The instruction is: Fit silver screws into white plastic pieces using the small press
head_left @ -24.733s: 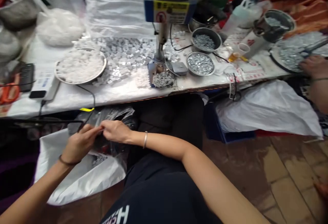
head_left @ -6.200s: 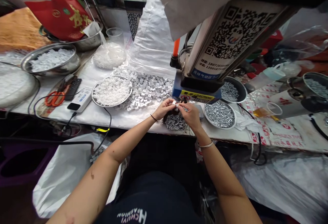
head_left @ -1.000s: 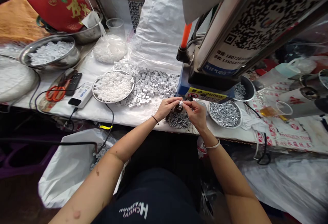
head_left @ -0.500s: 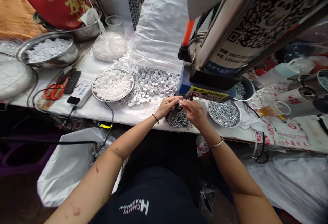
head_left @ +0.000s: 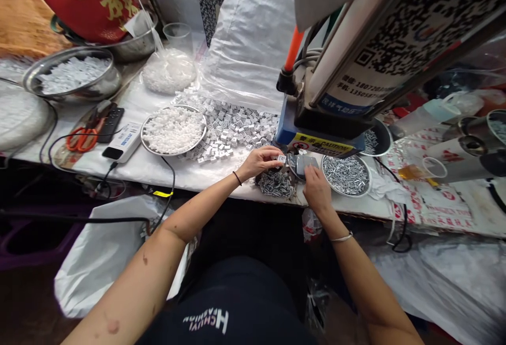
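Observation:
Between its thumb and fingers, my left hand (head_left: 259, 161) pinches a small white square plastic piece (head_left: 281, 159), just in front of the blue press head (head_left: 290, 118). To its right, my right hand (head_left: 317, 189) is closed, its fingertips against the near edge of a grey metal block (head_left: 306, 164); whatever they pinch is too small to make out. A heap of small metal pins (head_left: 275, 184) lies right below my left hand. Beside my right hand stands a round bowl (head_left: 368, 189) full of similar pins. Many white and grey square pieces (head_left: 237, 124) are spread behind my left hand.
A round dish (head_left: 143, 145) of small white parts stands left of the square pieces. Farther left are a white power strip (head_left: 125, 142), a dark remote (head_left: 113, 125) and orange-handled scissors (head_left: 81, 139). Cables hang over the front edge. A clear squeeze bottle (head_left: 422, 113) lies at right.
My right hand has moved right and down, away from my left hand, to the grey metal block. My left hand stays nearly in place, and the white square piece now shows in its fingers.

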The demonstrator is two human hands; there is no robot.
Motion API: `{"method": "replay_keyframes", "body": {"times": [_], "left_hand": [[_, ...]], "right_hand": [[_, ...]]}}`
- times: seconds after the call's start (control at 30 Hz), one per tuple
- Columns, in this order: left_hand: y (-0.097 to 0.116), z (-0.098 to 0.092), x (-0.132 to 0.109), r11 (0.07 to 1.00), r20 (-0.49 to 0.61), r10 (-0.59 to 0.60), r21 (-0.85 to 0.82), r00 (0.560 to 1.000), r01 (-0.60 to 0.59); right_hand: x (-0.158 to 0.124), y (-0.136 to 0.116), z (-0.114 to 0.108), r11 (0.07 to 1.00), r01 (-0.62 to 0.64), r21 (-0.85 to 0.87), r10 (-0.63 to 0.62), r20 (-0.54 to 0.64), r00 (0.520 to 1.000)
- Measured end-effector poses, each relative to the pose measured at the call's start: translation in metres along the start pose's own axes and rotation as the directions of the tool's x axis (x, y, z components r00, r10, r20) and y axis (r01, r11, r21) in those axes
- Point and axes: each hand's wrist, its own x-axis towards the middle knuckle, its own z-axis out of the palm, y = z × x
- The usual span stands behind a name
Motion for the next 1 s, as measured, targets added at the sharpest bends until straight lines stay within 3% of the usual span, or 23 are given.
{"method": "replay_keyframes", "body": {"times": [0.1,0.17,0.23,0.33,0.43,0.57,0.67,0.73,0.87,1.0], "left_hand": [[0.001,-0.003,0.003,1.0,0.037,0.001,0.016,0.999,-0.001],[0.007,-0.007,0.007,0.997,0.087,0.021,0.066,0.996,-0.027],[0.015,-0.013,0.012,0.987,0.157,0.051,0.145,0.986,-0.074],[0.028,-0.02,0.018,0.966,0.245,0.038,0.24,0.969,-0.099],[0.029,-0.022,0.02,0.984,0.198,-0.062,0.176,0.978,0.027],[0.009,-0.011,0.02,0.938,0.073,-0.261,-0.217,0.963,0.271],[-0.012,0.001,0.021,0.834,0.004,-0.339,-0.461,0.941,0.302],[-0.022,0.006,0.02,0.815,-0.029,-0.35,-0.502,0.936,0.289],[-0.032,0.003,0.013,0.85,0.019,-0.318,-0.437,0.948,0.294],[-0.03,-0.005,0.007,0.871,0.095,-0.276,-0.396,0.956,0.291]], "right_hand": [[-0.01,0.008,0.01,0.995,0.036,-0.096,-0.031,0.055,0.998],[-0.005,0.007,0.005,0.996,0.028,-0.081,-0.021,0.088,0.996],[0.007,0.001,-0.006,1.0,0.005,0.026,-0.007,0.107,0.994],[0.027,-0.021,-0.024,0.946,-0.069,0.316,0.065,0.024,0.998],[0.041,-0.046,-0.027,0.82,-0.113,0.562,0.161,-0.038,0.986],[0.057,-0.058,-0.013,0.535,-0.225,0.814,0.174,0.155,0.973],[0.069,-0.051,-0.003,0.276,-0.36,0.891,0.276,0.285,0.918],[0.075,-0.044,-0.002,0.152,-0.415,0.897,0.372,0.337,0.865],[0.076,-0.04,-0.011,0.015,-0.479,0.878,0.41,0.432,0.803],[0.069,-0.048,-0.02,0.008,-0.452,0.892,0.445,0.402,0.8]]}}
